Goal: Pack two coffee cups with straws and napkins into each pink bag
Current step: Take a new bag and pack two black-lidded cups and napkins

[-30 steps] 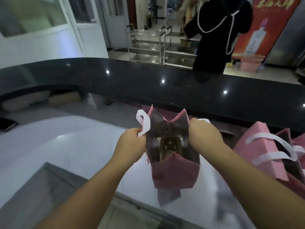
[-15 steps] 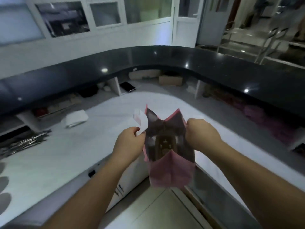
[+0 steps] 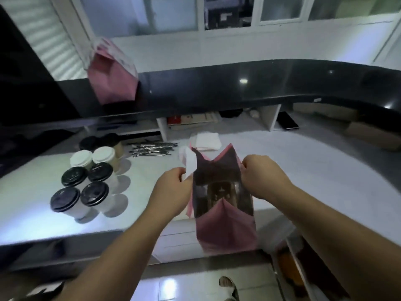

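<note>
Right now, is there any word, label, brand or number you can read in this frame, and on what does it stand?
None can be read.
Cup lids: embossed marks, too small to read.
Red-and-tan boxes on the shelf under the dark counter: any print is blurred.
Pink bag held open by the left hand and right hand: no print visible.
</note>
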### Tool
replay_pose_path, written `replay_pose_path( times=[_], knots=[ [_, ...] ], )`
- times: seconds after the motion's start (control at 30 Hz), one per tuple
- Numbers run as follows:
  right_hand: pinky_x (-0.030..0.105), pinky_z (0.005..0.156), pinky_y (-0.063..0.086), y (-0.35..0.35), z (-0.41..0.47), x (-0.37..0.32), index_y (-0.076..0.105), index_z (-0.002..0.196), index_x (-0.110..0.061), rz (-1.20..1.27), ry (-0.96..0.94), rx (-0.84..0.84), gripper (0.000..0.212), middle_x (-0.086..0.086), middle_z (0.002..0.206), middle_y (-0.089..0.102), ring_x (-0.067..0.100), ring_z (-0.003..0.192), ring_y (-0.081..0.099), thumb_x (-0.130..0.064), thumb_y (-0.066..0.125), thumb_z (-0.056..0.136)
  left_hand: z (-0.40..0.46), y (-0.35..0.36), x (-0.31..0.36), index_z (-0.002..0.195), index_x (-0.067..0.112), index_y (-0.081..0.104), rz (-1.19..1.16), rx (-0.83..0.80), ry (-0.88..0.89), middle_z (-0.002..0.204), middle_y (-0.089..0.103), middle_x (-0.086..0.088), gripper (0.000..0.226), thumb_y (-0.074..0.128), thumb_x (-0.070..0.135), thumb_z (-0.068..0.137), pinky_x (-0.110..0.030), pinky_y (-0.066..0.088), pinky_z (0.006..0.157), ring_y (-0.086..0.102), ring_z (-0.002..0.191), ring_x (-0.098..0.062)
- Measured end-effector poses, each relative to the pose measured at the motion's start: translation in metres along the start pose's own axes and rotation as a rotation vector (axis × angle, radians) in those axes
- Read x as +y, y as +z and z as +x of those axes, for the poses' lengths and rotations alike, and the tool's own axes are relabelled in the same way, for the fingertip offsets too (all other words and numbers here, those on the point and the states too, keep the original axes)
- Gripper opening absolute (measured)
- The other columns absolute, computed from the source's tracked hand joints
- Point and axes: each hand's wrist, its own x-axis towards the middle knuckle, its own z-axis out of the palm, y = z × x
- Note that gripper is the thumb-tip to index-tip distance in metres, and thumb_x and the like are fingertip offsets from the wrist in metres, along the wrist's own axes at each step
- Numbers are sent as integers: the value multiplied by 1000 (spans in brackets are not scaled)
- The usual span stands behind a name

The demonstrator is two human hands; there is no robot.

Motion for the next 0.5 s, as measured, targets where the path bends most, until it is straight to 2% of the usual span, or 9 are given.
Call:
replay_pose_path(
  times=[0.13, 0.27, 0.37, 0.5],
  knots=[
    [24, 42, 42, 10, 49, -42, 65, 86, -15, 14, -134, -54, 16, 4, 74, 66, 20, 58, 65, -16, 55, 98, 33, -30, -17, 68, 24, 60, 67, 128, -87, 61, 62, 10, 36, 56, 39, 100, -30, 31, 51, 57, 60, -6],
    [21, 42, 42, 29, 85, -81, 67, 90, -19, 112, -242, -104, 21, -3, 73, 67, 15, 58, 65, -29, 54, 104, 59, -55, -39, 65, 26, 50, 119, 204, -160, 61, 55, 12, 40, 54, 39, 103, -30, 28, 50, 50, 59, -4],
    [18, 43, 40, 43, 101, -107, 67, 96, -22, 156, -287, -145, 22, -4, 78, 69, 12, 59, 65, -36, 52, 105, 73, -74, -60, 69, 26, 51, 160, 222, -206, 66, 58, 10, 36, 55, 36, 103, -29, 30, 52, 54, 64, -9],
    [22, 49, 45, 58, 119, -135, 70, 95, -18, 157, -320, -156, 28, -1, 79, 71, 14, 63, 65, -36, 51, 105, 97, -96, -90, 82, 29, 57, 203, 227, -238, 79, 62, 11, 22, 53, 35, 103, -27, 34, 55, 57, 74, -17]
  ],
)
